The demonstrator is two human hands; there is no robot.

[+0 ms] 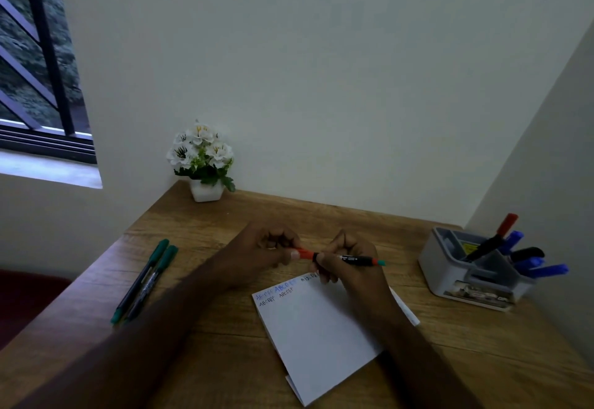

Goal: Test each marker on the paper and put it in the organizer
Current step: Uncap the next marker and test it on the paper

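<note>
Risk one: cap end of red marker (337, 257) pinched by left hand (273, 248), barrel gripped by right hand (340, 264), both above bench (225, 338). Sudden release of the cap likely to jerk both hands apart; exposed tip could then streak skin or bench. Cause: pull along the barrel without a twist.

Risk two: cap loose once off, free to roll off the bench edge. Cause: no spare hand to park it.

Risk three: paper (315, 338) unsecured, folded, skewed on the bench. Could slide under the first stroke. Cause: both hands occupied with the marker, none pressing the sheet.

Risk four: organizer (450, 267) already crowded with blue, black and red markers leaning outward. Possible tipping or dislodging on insertion.

Position, taken from the paper: red marker just beyond its far edge, lying roughly level, red cap pointing left, small green end pointing right toward the organizer. Left hand closed on the cap, beyond the paper's far-left corner. Right hand wrapped round the barrel, over the far edge, hiding part of the lettering there. Two green markers (144, 283) well left of the paper, lying untested side by side. Organizer well right of the paper, by the wall. Flower pot (205, 190) far beyond, at the back corner.
</note>
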